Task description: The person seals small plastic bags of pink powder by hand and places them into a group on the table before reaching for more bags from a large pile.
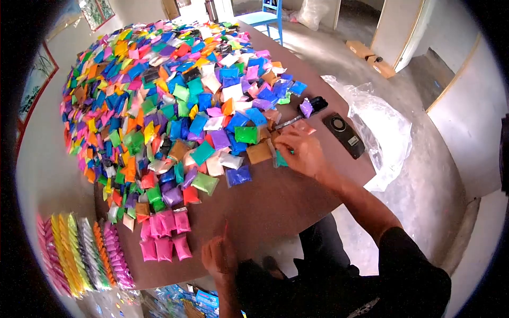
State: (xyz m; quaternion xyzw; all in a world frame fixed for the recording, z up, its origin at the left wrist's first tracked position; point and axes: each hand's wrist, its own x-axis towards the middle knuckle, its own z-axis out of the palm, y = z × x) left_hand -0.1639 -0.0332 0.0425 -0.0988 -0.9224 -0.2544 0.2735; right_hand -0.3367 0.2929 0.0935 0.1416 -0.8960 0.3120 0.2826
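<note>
My right hand [302,152] reaches over the table's right part, fingers drawn together above a teal packet [281,159]; whether they grip it is hard to make out. Close to its fingertips lie a brown packet [259,152] and a pale pink one [302,126]. Low at the near table edge, my left hand [218,257] is closed, with a thin reddish sliver [226,229] showing above the fingers, too blurred to name. Left of that hand, several pink packets [165,249] lie in two neat rows.
A large heap of multicoloured packets [159,100] covers much of the brown table [254,212]. At right are a black device with a round dial [343,135], a small black object [318,104] and clear plastic film [379,127]. Strips of coloured packets [85,252] hang at the left edge.
</note>
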